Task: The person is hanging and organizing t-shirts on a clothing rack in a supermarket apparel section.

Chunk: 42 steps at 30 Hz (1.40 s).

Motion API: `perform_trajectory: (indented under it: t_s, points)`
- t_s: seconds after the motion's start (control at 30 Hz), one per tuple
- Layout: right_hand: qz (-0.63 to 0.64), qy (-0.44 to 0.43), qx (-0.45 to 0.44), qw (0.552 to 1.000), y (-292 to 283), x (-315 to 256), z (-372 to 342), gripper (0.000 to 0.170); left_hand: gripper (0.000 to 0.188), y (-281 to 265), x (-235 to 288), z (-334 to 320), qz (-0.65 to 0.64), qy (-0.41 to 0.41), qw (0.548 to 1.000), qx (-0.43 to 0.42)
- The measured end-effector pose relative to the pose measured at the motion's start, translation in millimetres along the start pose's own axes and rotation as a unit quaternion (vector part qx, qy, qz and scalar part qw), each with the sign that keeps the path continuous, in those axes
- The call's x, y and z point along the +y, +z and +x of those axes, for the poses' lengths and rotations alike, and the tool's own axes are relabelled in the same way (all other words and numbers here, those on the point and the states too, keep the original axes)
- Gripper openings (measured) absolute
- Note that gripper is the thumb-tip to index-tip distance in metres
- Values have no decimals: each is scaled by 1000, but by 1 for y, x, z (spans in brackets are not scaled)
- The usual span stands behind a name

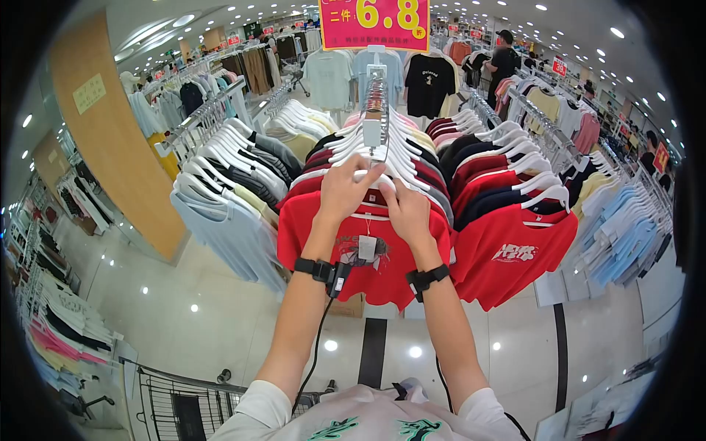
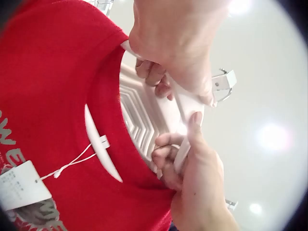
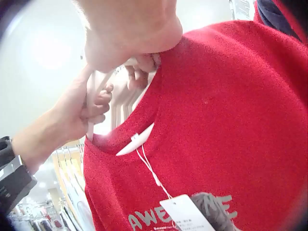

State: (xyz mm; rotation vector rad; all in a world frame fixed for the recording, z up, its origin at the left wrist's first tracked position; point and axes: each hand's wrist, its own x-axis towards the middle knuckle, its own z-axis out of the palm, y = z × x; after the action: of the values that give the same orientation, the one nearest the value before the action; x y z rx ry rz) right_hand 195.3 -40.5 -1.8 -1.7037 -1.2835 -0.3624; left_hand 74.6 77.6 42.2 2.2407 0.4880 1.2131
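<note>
A red shirt (image 3: 211,120) with grey lettering hangs at the front of the centre row, facing the person, on a white hanger (image 2: 186,107). A paper tag (image 2: 23,186) dangles by a string from its neckline. Judged by eye, the garment should be light, soft and limp, with nothing fragile about it; the hanger appears to be smooth, stiff plastic, so the cloth could slide on its shoulders if tipped. The sound hold is the hanger near its hook, clear of collar and tag string. The left hand (image 1: 343,189) grips one side of the hanger's top, fingers curled behind it; the right hand (image 1: 409,208) holds the other side, thumb in front and fingers wrapped behind. Whether the hook sits on the rail is hidden by the hands. Directly above stands the white end cap (image 1: 373,133) of the display arm. Beside the row, to the right, hangs another red shirt (image 1: 482,268) with white print; to the left, light blue garments (image 1: 228,228). A pink sign (image 1: 375,37) tops the rack. A shopping cart (image 1: 151,382) stands low at the left.
</note>
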Motion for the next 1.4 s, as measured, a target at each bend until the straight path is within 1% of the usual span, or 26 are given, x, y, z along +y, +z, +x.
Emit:
perform_trajectory:
  t_s: [0.03,0.07,0.1,0.17,0.23,0.33,0.43,0.5,0.63,0.73,0.77,0.83,0.87,0.97,1.03,1.1,1.23,1.3,1.33,1.37,1.4]
  points:
    - [-50,-9,19,999,2,2,-1,35,37,1,1,-2,47,5,999,10]
    - [-45,-6,57,997,7,1,-5,39,37,10,-6,-5,47,41,995,77]
    - [-47,-1,60,997,11,-1,-6,39,37,13,-9,-6,45,44,995,72]
    - [-62,-29,137,988,18,1,-7,38,41,22,-14,-8,71,78,981,161]
    - [-70,-44,156,984,24,5,-5,35,38,24,-16,-8,102,80,977,172]
    - [-46,-66,176,981,25,6,-1,33,38,25,-17,-5,85,97,974,185]
    - [-38,-59,182,981,30,9,1,32,39,27,-20,-5,68,102,972,199]
    - [-43,-64,187,979,34,12,2,31,41,29,-23,-5,103,97,968,207]
    - [-56,-75,206,974,39,15,3,31,42,33,-30,-4,123,109,958,236]
    - [-50,-88,222,970,40,18,4,31,39,35,-29,-4,109,124,956,244]
    - [-59,-100,230,966,41,20,4,30,38,36,-27,-4,97,135,951,261]
    - [-47,-112,234,965,42,21,5,30,37,36,-25,-5,71,129,953,266]
    - [-46,-113,227,966,41,21,4,30,37,37,-25,-7,72,121,953,268]
    - [-68,-98,212,970,39,22,4,30,37,38,-27,-4,86,135,948,276]
    - [-82,-107,219,966,37,20,5,31,37,37,-28,-3,86,135,949,270]
    - [-100,-85,204,970,39,24,2,31,38,37,-29,-2,86,143,947,275]
    - [-94,-79,210,970,42,19,0,29,36,29,-18,-10,97,111,954,261]
    - [-98,-72,202,972,46,25,-1,29,35,23,-11,-14,81,111,957,255]
    - [-82,-84,212,970,47,26,-2,29,35,24,-11,-14,69,121,953,268]
    - [-81,-79,202,973,46,29,0,29,36,26,-11,-12,65,126,949,283]
    - [-79,-73,195,975,44,26,0,29,36,25,-12,-11,66,125,950,277]
